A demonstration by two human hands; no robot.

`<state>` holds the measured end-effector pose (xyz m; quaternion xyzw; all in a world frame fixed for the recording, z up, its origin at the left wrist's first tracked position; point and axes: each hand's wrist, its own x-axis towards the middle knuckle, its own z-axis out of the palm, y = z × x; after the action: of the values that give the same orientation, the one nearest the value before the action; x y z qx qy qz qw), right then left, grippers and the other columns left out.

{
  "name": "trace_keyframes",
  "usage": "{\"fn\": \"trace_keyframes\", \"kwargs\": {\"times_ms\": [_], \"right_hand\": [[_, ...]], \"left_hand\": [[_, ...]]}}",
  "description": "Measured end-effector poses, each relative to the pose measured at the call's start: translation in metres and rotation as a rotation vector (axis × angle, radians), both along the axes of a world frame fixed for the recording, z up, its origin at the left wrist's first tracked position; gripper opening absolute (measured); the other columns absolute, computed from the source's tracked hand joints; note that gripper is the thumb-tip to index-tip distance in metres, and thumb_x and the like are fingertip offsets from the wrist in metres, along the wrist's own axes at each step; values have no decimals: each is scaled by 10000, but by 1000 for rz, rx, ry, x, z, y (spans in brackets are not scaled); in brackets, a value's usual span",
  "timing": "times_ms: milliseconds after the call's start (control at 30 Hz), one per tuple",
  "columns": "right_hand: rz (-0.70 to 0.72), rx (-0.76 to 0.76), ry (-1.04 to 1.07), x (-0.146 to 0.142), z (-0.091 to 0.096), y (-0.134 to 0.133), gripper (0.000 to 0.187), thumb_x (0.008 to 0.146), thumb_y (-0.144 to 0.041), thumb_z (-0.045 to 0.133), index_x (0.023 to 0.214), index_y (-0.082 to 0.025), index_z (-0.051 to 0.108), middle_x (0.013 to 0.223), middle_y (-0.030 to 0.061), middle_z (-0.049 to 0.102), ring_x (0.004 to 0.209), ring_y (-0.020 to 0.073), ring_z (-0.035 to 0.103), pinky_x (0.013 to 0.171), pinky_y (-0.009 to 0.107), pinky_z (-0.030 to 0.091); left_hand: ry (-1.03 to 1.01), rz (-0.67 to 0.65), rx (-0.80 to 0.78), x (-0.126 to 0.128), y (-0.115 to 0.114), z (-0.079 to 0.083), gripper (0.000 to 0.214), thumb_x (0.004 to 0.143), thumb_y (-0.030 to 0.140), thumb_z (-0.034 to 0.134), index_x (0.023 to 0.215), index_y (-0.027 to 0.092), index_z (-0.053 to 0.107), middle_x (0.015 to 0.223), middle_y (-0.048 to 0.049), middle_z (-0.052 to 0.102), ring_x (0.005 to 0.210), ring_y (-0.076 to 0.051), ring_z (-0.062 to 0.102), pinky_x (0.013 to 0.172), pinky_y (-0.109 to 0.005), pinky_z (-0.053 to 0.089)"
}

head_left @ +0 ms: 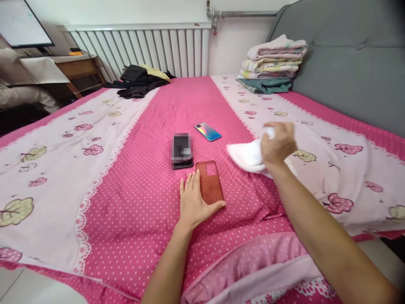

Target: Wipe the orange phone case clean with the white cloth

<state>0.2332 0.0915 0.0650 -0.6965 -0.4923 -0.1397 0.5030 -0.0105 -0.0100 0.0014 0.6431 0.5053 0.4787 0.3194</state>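
An orange-brown see-through phone case [210,185] lies flat on the pink dotted bedsheet [139,202]. My left hand [195,203] rests against its left and lower edges, fingers stretched out and thumb spread. My right hand [279,143], smeared a little by motion, is closed on a white cloth [248,155] to the right of the case. The cloth's far end hangs loose to the left of that hand. Behind the case lies a phone with a shiny blue and rainbow back [209,131]. A dark phone-like object [182,164], mostly blurred out, lies just left of it.
Folded bedding [274,63] is stacked at the back right beside a grey padded headboard [354,63]. Dark clothes [139,80] lie at the back left, before a white radiator [152,48]. A person's sleeve [9,67] shows near a desk [76,65] with a monitor [23,23].
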Motion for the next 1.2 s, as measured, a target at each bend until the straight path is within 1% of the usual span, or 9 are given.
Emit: {"fn": "trace_keyframes", "kwargs": {"times_ms": [33,100,233,333,433,567,733,967,1200], "right_hand": [[-84,85,7,6,3,1,352,740,-86,479,1013,-217,658,1064,83,549,952,268,539,760,393,415],[-42,111,-18,8,2,-1,343,742,-88,482,1016,-208,650,1050,84,554,975,269,534,777,392,420],[494,-155,-120,-28,-22,-8,239,800,-176,515,999,-192,646,1010,86,611,943,245,565,801,364,441],[694,-262,-178,-60,-34,-13,224,800,-209,566,1005,-236,650,1001,33,666,923,205,601,796,303,450],[803,-349,-198,-78,-33,-13,205,827,-277,576,1020,-251,639,1000,2,694,913,185,622,783,277,452],[833,-457,-238,-89,-26,-6,181,838,-341,569,970,-255,657,960,-10,714,871,181,633,756,274,446],[827,-577,-360,-99,-31,4,182,815,-342,568,902,-245,694,953,21,702,875,190,625,720,270,433],[779,-637,-481,-109,-35,10,188,788,-354,572,869,-231,689,972,26,671,907,180,615,710,251,430],[670,-705,-520,-121,-41,14,228,791,-354,560,916,-206,679,936,76,710,895,218,646,729,280,448]], "left_hand": [[37,-31,-6,1,-1,0,1007,459,389,855,1347,161,440,1469,-154,356,1397,-372,184,1127,-458,-100],[50,-89,-14,3,-4,0,1028,462,419,848,1366,187,416,1496,-136,309,1410,-362,136,1119,-470,-113],[32,-124,20,10,-8,-1,1053,427,422,858,1360,185,432,1527,-137,229,1418,-361,83,1114,-465,-133],[95,-120,59,13,-9,-5,1044,442,443,847,1355,147,437,1522,-166,229,1412,-373,113,1120,-465,-125],[140,-137,112,13,-8,-9,996,490,477,817,1349,137,445,1498,-184,281,1404,-384,150,1129,-493,-80],[353,-106,145,12,-6,-10,1046,516,623,733,1364,99,415,1488,-212,292,1394,-382,195,1141,-524,25],[705,-58,113,15,-6,-5,1192,489,806,588,1369,29,382,1471,-253,302,1383,-367,239,1142,-524,135],[729,-51,126,15,-7,-5,1196,494,838,543,1358,24,395,1452,-267,330,1364,-387,273,1112,-542,238],[772,-49,67,17,-7,-6,1213,523,877,454,1385,27,366,1463,-271,303,1367,-389,264,1120,-528,220]]}}
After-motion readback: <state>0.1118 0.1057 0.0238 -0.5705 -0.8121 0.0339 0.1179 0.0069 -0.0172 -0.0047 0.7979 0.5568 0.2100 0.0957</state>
